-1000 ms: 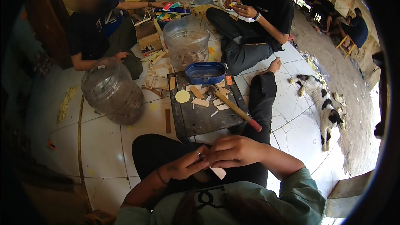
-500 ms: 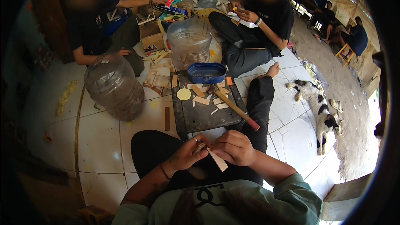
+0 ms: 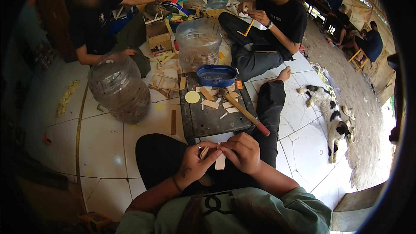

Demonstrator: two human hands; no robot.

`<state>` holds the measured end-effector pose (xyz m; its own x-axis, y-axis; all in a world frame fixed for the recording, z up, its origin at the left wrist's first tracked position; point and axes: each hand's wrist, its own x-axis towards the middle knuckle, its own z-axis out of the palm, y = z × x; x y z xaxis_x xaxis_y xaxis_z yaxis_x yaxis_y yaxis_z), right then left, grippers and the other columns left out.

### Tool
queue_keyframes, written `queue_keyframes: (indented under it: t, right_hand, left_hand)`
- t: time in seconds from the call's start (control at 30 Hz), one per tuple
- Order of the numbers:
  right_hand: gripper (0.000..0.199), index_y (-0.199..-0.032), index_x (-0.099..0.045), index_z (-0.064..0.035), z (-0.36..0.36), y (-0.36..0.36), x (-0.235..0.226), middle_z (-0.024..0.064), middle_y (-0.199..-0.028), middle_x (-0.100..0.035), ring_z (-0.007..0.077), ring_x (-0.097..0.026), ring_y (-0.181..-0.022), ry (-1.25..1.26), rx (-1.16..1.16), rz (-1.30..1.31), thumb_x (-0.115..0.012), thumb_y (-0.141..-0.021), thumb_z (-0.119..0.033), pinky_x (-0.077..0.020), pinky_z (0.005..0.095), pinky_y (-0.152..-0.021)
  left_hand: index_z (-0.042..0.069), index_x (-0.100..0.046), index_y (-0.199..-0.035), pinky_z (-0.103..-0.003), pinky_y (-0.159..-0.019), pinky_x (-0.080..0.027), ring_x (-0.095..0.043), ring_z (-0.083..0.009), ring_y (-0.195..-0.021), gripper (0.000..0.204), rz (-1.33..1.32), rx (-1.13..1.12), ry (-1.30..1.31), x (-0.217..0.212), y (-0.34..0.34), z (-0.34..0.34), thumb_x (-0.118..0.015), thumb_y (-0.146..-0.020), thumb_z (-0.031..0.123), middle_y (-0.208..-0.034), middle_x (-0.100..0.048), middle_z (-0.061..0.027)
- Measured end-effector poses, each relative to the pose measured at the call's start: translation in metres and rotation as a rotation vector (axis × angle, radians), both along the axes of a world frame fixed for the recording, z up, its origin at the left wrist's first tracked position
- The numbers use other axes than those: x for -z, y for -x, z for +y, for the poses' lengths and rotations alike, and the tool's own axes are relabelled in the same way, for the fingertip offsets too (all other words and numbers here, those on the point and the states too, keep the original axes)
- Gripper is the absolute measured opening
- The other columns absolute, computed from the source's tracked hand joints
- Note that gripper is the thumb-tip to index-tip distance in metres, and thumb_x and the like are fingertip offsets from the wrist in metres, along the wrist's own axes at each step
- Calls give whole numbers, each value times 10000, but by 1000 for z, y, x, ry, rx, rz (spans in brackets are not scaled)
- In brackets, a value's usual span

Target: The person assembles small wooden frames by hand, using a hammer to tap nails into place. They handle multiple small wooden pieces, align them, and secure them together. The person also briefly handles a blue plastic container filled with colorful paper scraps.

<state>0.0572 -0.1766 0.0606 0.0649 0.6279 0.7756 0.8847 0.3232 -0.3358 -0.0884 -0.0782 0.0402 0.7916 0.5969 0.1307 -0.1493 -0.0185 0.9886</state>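
Above my lap, my left hand (image 3: 198, 160) is closed around small wooden pieces (image 3: 203, 153) tucked in its fingers. My right hand (image 3: 242, 152) pinches the upper end of a flat pale wooden strip (image 3: 220, 162), which hangs down between both hands; the left thumb touches it too. Something small and whitish shows at the strip's top, too small to name. Just beyond my hands stands a low dark work table (image 3: 212, 123). On it lie a hammer (image 3: 246, 113) with a red-ended wooden handle, a blue oval tub (image 3: 216, 76), a pale yellow disc (image 3: 192, 97) and several wood scraps (image 3: 209, 104).
Two cut-open clear plastic jugs (image 3: 119, 89) (image 3: 198, 45) stand left of and behind the table. Two people sit across from me, one holding a yellow angled piece (image 3: 249, 28). A black-and-white cat (image 3: 331, 112) lies at right. A brown strip (image 3: 173, 122) lies on the tiles.
The wooden strip has swung from slanting right to hanging nearly straight down, and my hands have drawn together around its top. Across from me, a yellow angled piece now shows in the right-hand person's hands.
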Motion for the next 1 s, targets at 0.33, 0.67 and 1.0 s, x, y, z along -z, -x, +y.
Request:
queue_keyframes:
  t: [0.33, 0.67, 1.0]
  right_hand:
    - [246, -864, -657, -28, 3, -4, -6, 72, -809, -617, 220, -607, -685, 3, -13, -64, -762, -643, -51, -479, 310, -587]
    - [269, -907, -675, -9, -2, -7, -32, 75, -853, -637, 204, -621, -712, -347, -8, -228, -761, -660, -73, -503, 287, -604]
    - [269, -914, -668, -9, -10, -1, -43, 70, -867, -634, 200, -630, -742, -389, -42, -254, -773, -680, -93, -519, 285, -624]
  left_hand:
    - [-13, -622, -897, -229, -527, -413, -539, -63, -601, 100, 82, -78, -281, -15, 1, -8, -631, -854, 77, -659, -597, -31]
    - [34, -612, -935, -320, -530, -448, -587, -221, -586, 183, -167, -236, -814, -54, -4, -10, -658, -760, 2, -787, -638, -77]
    - [8, -588, -987, -304, -513, -428, -565, -182, -559, 234, -299, -222, -975, -63, -1, -14, -682, -771, 6, -808, -644, -71]
